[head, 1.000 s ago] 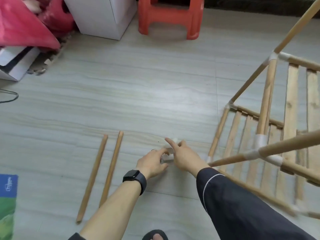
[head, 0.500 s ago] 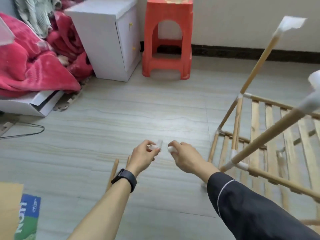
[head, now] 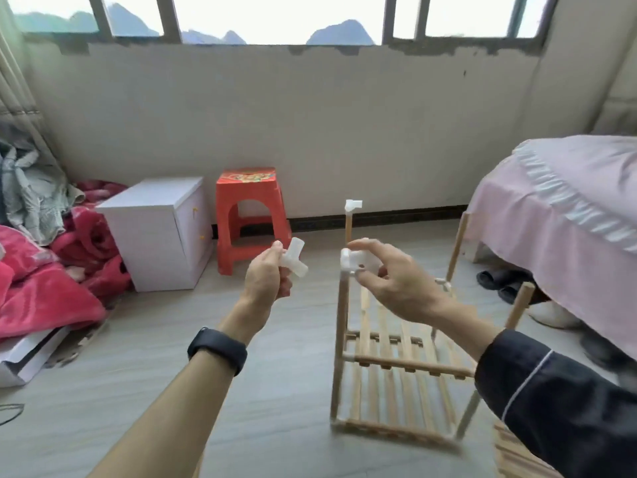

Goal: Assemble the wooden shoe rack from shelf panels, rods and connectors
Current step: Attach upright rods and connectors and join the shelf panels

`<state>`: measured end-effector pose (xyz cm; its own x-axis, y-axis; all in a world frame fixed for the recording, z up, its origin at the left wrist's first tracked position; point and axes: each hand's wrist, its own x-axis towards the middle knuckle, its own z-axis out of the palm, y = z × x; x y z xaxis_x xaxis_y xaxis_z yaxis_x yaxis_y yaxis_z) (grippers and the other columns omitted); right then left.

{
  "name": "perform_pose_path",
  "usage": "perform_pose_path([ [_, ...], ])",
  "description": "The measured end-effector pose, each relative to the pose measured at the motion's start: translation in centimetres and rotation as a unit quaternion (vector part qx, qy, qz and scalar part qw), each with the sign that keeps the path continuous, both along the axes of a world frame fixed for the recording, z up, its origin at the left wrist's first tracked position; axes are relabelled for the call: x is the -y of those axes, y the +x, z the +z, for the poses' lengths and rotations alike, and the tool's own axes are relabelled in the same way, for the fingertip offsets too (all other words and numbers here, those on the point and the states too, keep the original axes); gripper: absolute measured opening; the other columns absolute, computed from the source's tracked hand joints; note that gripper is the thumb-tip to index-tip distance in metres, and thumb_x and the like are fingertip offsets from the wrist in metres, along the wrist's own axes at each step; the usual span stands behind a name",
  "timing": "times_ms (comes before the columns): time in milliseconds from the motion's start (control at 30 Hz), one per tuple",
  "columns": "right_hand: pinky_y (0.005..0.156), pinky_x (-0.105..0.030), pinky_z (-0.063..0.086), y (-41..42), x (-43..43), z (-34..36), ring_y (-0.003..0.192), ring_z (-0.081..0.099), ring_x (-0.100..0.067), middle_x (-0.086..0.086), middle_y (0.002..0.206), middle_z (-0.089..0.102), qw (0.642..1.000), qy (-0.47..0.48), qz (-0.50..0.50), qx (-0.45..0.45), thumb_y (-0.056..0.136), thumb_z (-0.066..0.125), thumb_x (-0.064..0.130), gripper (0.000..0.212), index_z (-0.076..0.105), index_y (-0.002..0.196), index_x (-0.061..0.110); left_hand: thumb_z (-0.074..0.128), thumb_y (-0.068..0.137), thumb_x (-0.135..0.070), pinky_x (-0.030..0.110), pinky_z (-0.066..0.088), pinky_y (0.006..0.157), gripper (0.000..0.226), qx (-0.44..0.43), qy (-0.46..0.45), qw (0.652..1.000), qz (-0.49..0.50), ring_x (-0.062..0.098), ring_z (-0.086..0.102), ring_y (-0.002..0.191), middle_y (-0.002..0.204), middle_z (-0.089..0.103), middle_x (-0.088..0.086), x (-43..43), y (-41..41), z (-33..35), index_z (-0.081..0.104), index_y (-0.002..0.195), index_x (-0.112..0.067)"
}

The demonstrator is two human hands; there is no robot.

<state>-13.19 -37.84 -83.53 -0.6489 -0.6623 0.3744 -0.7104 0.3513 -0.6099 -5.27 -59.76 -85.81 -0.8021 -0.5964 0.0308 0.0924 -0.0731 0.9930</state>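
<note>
The partly built wooden shoe rack [head: 396,367] stands on the floor at centre right, with two slatted shelves and upright rods. My left hand [head: 267,281] grips a white plastic connector [head: 293,260] in the air left of the rack. My right hand [head: 389,274] pinches a second white connector [head: 360,260] right at the top of the near left upright rod [head: 341,339]. The far left upright carries a white connector [head: 352,205] on its top. Two right-hand uprights [head: 520,305] have bare tops.
A red plastic stool [head: 250,215] and a white cabinet [head: 162,232] stand by the wall behind my hands. Red blankets [head: 44,284] lie at left. A bed with a pink cover [head: 565,219] fills the right, dark slippers [head: 499,281] beside it.
Both hands rose from the floor, each with a white connector. The view swung up from the floor to the standing rack, and my right hand moved over to the near left upright's top.
</note>
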Motion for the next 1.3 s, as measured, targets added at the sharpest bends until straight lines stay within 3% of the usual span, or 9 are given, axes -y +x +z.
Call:
perform_pose_path([
  [167,0.08,-0.034,0.059,-2.7,-9.3,0.2,0.093,0.071,-0.011,0.003,0.107,0.068,0.974,-0.178,-0.131,0.053,0.106,0.051,0.025,0.04,0.049,0.145,0.036,0.046,0.104,-0.036,0.024,0.039,0.05,0.033,0.008,-0.005,0.996,-0.091,0.008,0.046,0.048,0.058,0.057,-0.003,-8.6,-2.0,1.9,0.062,0.101,-0.008],
  [267,0.072,-0.018,0.056,-4.6,-13.9,-1.5,0.087,0.07,-0.009,0.007,0.102,0.07,0.943,-0.241,-0.224,0.037,0.104,0.057,0.027,0.04,0.047,0.141,0.037,0.057,0.095,-0.035,0.032,0.051,0.062,0.038,0.026,0.03,0.994,-0.099,0.018,0.056,0.069,0.087,0.057,0.012,-13.7,-3.9,1.1,0.049,0.117,-0.006],
  [333,0.067,-0.016,0.053,-5.5,-16.2,-2.8,0.083,0.069,-0.007,0.006,0.101,0.069,0.926,-0.267,-0.265,0.032,0.102,0.06,0.028,0.039,0.045,0.135,0.041,0.056,0.099,-0.029,0.037,0.057,0.07,0.024,0.041,0.077,0.988,-0.127,0.025,0.061,0.081,0.097,0.056,0.015,-16.8,-5.3,0.2,0.051,0.109,-0.008],
  [467,0.078,-0.019,0.051,-7.2,-19.8,-5.1,0.092,0.067,0.001,0.013,0.106,0.067,0.916,-0.26,-0.303,0.038,0.097,0.068,0.032,0.037,0.048,0.127,0.044,0.05,0.104,-0.028,0.037,0.062,0.072,0.022,0.061,0.148,0.962,-0.221,0.027,0.074,0.076,0.083,0.073,0.012,-22.0,-8.2,-2.3,0.056,0.109,-0.008],
  [567,0.07,-0.006,0.048,-8.0,-21.8,-6.2,0.09,0.063,0.011,0.017,0.095,0.069,0.921,-0.239,-0.308,0.02,0.092,0.074,0.036,0.031,0.057,0.118,0.044,0.05,0.105,-0.033,0.038,0.062,0.073,0.024,0.085,0.157,0.952,-0.249,0.024,0.072,0.071,0.077,0.069,0.01,-25.0,-10.9,-4.1,0.055,0.11,-0.009],
  [733,0.071,-0.004,0.047,-8.7,-24.2,-7.8,0.087,0.065,0.006,0.02,0.089,0.068,0.933,-0.204,-0.298,-0.003,0.088,0.078,0.038,0.033,0.067,0.119,0.036,0.054,0.102,-0.043,0.027,0.058,0.065,0.048,0.147,-0.095,0.944,-0.279,0.019,0.068,0.087,0.106,0.061,0.006,-28.9,-14.5,-6.6,0.038,0.138,-0.015],
  [867,0.072,-0.003,0.045,-9.1,-24.8,-8.6,0.088,0.063,0.009,0.016,0.088,0.067,0.934,-0.187,-0.304,0.012,0.091,0.075,0.039,0.039,0.065,0.128,0.038,0.054,0.1,-0.046,0.024,0.053,0.075,0.053,0.128,-0.324,0.886,-0.307,0.014,0.062,0.097,0.125,0.063,0.004,-30.5,-16.5,-7.2,0.038,0.148,-0.027],
  [1000,0.071,-0.004,0.046,-9.1,-24.5,-8.5,0.088,0.063,0.005,0.01,0.096,0.068,0.939,-0.182,-0.29,0.043,0.094,0.071,0.04,0.049,0.055,0.14,0.039,0.053,0.101,-0.045,0.036,0.056,0.089,0.026,0.123,-0.391,0.851,-0.327,0.015,0.064,0.095,0.108,0.067,-0.001,-29.9,-16.8,-6.9,0.059,0.117,-0.026],
  [1300,0.069,-0.006,0.048,-7.3,-20.9,-6.9,0.086,0.063,0.005,0.012,0.094,0.066,0.946,-0.195,-0.245,0.084,0.087,0.077,0.046,0.042,0.063,0.126,0.04,0.059,0.099,-0.04,0.02,0.046,0.074,0.004,0.166,-0.431,0.79,-0.403,0.002,0.061,0.091,0.098,0.063,-0.015,-22.6,-12.6,-5.8,0.058,0.102,-0.038],
])
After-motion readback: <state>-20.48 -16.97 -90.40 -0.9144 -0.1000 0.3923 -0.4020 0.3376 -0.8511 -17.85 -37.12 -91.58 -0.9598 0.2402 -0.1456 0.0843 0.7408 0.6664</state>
